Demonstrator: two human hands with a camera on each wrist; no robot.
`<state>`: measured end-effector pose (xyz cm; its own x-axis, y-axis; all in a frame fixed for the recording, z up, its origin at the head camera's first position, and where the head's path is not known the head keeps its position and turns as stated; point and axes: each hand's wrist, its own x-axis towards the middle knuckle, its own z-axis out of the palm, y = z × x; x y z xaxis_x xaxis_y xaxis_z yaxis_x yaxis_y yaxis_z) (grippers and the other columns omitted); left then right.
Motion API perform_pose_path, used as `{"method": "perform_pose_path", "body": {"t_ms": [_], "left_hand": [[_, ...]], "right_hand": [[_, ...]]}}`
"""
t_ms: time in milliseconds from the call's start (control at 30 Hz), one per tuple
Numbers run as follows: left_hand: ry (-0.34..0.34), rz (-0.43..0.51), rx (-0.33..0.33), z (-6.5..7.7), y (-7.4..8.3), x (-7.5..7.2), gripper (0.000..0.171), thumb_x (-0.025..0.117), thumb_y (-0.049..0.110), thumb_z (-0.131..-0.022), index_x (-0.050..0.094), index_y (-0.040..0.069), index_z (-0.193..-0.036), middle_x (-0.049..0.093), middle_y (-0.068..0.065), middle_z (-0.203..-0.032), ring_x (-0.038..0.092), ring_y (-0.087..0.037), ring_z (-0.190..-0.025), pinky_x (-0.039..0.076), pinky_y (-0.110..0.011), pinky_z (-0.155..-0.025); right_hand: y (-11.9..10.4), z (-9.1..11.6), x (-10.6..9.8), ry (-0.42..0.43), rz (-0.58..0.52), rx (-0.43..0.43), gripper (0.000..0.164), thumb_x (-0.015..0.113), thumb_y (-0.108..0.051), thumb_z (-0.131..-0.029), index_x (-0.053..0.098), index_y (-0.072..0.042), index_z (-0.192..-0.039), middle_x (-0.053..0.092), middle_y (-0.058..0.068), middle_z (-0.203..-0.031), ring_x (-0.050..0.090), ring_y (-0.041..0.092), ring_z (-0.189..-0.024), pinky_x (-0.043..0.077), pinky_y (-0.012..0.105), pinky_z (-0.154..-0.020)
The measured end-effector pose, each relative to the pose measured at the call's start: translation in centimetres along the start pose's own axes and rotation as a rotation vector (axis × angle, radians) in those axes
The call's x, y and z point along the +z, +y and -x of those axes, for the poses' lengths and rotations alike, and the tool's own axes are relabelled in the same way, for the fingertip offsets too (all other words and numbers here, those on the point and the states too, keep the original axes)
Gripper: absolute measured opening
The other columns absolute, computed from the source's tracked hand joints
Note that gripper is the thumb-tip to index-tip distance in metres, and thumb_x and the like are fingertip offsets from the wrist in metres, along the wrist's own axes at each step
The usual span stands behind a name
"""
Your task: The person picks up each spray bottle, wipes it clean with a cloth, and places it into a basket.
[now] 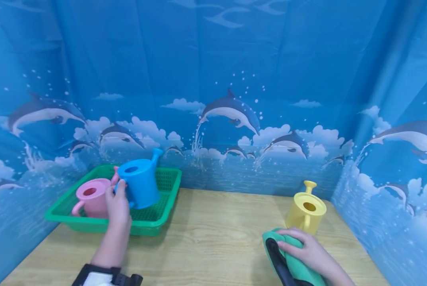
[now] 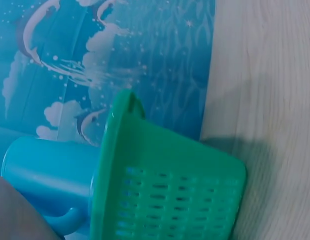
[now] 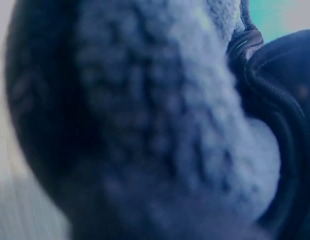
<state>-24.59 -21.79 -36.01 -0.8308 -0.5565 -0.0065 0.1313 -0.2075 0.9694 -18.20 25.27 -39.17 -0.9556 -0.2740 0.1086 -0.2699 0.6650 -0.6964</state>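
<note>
My left hand [image 1: 118,202] holds the blue watering can [image 1: 143,184] by its handle, inside or just above the green basket [image 1: 168,214]. The can stands nearly upright, spout to the far right. Beside it in the basket is a pink watering can [image 1: 97,202], partly behind my hand. The left wrist view shows the blue can's handle [image 2: 70,222] at the basket's rim. My right hand [image 1: 308,252] grips a soft green thing with black trim [image 1: 299,264], its kind unclear. Fleecy grey material [image 3: 194,115] fills the right wrist view, blurred.
A yellow watering can [image 1: 306,212] stands on the wooden table [image 1: 213,238] at the right, just beyond my right hand. A blue dolphin-print curtain [image 1: 213,99] hangs behind the table and along both sides.
</note>
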Motion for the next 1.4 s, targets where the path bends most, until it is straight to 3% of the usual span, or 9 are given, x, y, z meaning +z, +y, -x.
{"method": "perform_pose_path", "body": {"t_ms": [100, 200, 333, 433, 667, 767, 967, 1167, 1400], "left_hand": [[0.006, -0.044, -0.016, -0.4, -0.1, -0.3, 0.047, 0.037, 0.044, -0.102, 0.037, 0.012, -0.136, 0.036, -0.008, -0.139, 0.027, -0.028, -0.138, 0.027, -0.045, -0.108], [-0.008, -0.064, -0.028, -0.7, -0.3, -0.6, 0.042, 0.035, 0.043, -0.102, 0.038, 0.013, -0.132, 0.034, -0.008, -0.139, 0.027, -0.029, -0.137, 0.027, -0.044, -0.106], [0.017, -0.091, -0.022, -0.9, -0.7, -1.2, 0.021, 0.035, 0.037, -0.104, 0.04, 0.017, -0.106, 0.039, -0.004, -0.121, 0.033, -0.024, -0.123, 0.029, -0.038, -0.099], [0.033, -0.14, -0.003, -1.1, -1.0, -1.6, 0.022, 0.035, 0.034, -0.104, 0.039, 0.014, -0.098, 0.036, -0.002, -0.108, 0.034, -0.022, -0.111, 0.03, -0.036, -0.092], [0.04, -0.198, 0.03, -1.6, -1.4, -2.2, 0.025, 0.034, 0.031, -0.105, 0.04, 0.007, -0.104, 0.037, -0.008, -0.111, 0.035, -0.024, -0.11, 0.03, -0.04, -0.098], [0.053, -0.227, 0.044, -1.7, -1.7, -2.5, 0.032, 0.033, 0.03, -0.105, 0.04, 0.0, -0.114, 0.039, -0.013, -0.117, 0.036, -0.026, -0.112, 0.03, -0.042, -0.099], [0.052, -0.342, 0.105, -1.8, -2.0, -2.7, 0.052, 0.027, 0.026, -0.106, 0.025, -0.013, -0.139, 0.031, -0.034, -0.141, 0.029, -0.045, -0.133, 0.024, -0.056, -0.111], [0.091, -0.453, 0.164, -2.4, -2.4, -2.8, 0.044, 0.029, 0.018, -0.105, 0.03, -0.019, -0.129, 0.037, -0.039, -0.129, 0.035, -0.052, -0.123, 0.027, -0.06, -0.104], [0.113, -0.625, 0.165, -3.1, -2.8, -3.1, 0.047, 0.029, 0.019, -0.105, 0.032, -0.022, -0.126, 0.039, -0.041, -0.121, 0.037, -0.057, -0.116, 0.03, -0.062, -0.099]], "right_hand": [[0.0, 0.0, 0.1, -0.001, -0.001, 0.013, 0.032, 0.064, -0.036, -0.092, 0.066, -0.02, -0.12, 0.063, 0.004, -0.119, 0.059, 0.015, -0.106, 0.047, 0.043, -0.085], [0.1, 0.0, 0.1, 0.006, 0.005, 0.023, 0.032, 0.065, -0.036, -0.091, 0.066, -0.021, -0.119, 0.063, 0.004, -0.121, 0.059, 0.018, -0.108, 0.047, 0.043, -0.086], [0.1, 0.1, 0.0, 0.001, 0.006, 0.013, 0.032, 0.064, -0.037, -0.092, 0.066, -0.022, -0.12, 0.063, 0.003, -0.121, 0.059, 0.014, -0.108, 0.048, 0.04, -0.085], [0.2, 0.1, 0.0, -0.009, 0.005, 0.003, 0.031, 0.063, -0.037, -0.092, 0.066, -0.022, -0.12, 0.063, 0.003, -0.121, 0.058, 0.009, -0.106, 0.048, 0.036, -0.084], [0.2, 0.2, 0.2, 0.002, 0.023, -0.009, 0.031, 0.064, -0.037, -0.092, 0.066, -0.023, -0.119, 0.063, 0.001, -0.119, 0.057, 0.005, -0.105, 0.048, 0.031, -0.083], [0.2, 0.1, 0.2, 0.009, 0.028, -0.02, 0.03, 0.064, -0.037, -0.092, 0.066, -0.023, -0.119, 0.063, 0.001, -0.12, 0.057, 0.006, -0.106, 0.048, 0.031, -0.083], [0.2, 0.1, 0.2, 0.002, 0.016, -0.029, 0.029, 0.063, -0.037, -0.092, 0.066, -0.023, -0.119, 0.062, 0.003, -0.122, 0.056, 0.007, -0.109, 0.048, 0.032, -0.085], [0.4, 0.3, 0.4, 0.023, 0.017, -0.055, 0.028, 0.064, -0.035, -0.092, 0.067, -0.023, -0.117, 0.064, 0.002, -0.12, 0.056, 0.002, -0.106, 0.048, 0.03, -0.085], [0.3, 0.2, 0.4, 0.013, 0.014, -0.037, 0.028, 0.064, -0.037, -0.092, 0.067, -0.025, -0.117, 0.063, 0.002, -0.122, 0.057, 0.006, -0.108, 0.048, 0.031, -0.085]]}}
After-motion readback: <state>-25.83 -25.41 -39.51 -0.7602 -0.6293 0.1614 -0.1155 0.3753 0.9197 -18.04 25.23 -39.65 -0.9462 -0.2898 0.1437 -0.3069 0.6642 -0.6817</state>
